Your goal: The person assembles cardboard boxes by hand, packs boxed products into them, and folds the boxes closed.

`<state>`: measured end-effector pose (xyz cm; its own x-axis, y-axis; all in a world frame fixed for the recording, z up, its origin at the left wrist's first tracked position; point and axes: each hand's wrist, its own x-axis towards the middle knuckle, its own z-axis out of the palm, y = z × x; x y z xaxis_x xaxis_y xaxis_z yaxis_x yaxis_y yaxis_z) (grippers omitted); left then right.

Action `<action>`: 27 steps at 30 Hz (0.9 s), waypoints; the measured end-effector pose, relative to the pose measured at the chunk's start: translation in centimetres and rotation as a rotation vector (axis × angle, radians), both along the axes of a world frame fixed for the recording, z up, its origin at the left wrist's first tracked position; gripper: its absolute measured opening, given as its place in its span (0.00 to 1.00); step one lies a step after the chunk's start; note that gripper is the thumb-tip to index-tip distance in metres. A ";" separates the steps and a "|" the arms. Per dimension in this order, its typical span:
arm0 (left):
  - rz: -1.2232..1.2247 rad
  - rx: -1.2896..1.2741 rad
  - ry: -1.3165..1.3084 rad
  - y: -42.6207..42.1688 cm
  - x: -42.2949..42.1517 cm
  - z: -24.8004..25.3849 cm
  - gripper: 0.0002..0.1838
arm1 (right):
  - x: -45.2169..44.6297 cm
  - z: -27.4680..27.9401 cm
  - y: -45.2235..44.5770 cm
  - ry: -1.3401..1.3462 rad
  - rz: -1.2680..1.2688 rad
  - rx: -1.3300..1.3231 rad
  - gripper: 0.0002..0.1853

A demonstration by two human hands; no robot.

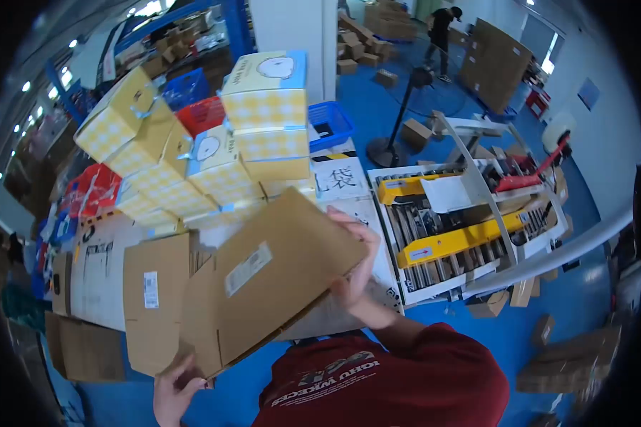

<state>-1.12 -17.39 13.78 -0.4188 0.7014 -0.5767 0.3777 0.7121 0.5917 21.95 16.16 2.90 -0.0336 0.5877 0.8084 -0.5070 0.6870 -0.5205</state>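
A flattened brown cardboard box [292,263] with a white label is held tilted above the table. My right hand [356,263] grips its right edge, thumb below and fingers behind. At the lower left corner, my left hand [178,388] pinches the cardboard between thumb and fingers. Beside the held box, another brown cardboard piece [146,285] with a white label stands at the left on the table. Yellow-and-white checked boxes [267,107] are stacked behind, some with a blue side and a round white picture on top.
A white table [96,285] lies below. To the right stands a roller machine [449,245] with yellow bars. Blue [331,124] and red [201,115] baskets sit behind the stacks. A fan [399,117] and a person [443,43] are farther back. An open carton [85,349] is at lower left.
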 end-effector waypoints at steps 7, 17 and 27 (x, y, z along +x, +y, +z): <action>0.041 -0.018 0.463 11.4 0.9 -4.1 0.22 | 10.5 3.0 0.2 -0.387 -0.055 -0.204 0.47; -0.164 0.712 0.007 17.9 3.2 -11.8 0.19 | 8.2 -4.2 4.3 -1.598 0.018 -0.119 0.21; -0.247 0.607 0.817 20.5 0.1 -19.0 0.46 | 14.6 1.6 7.4 -1.215 0.474 -0.410 0.25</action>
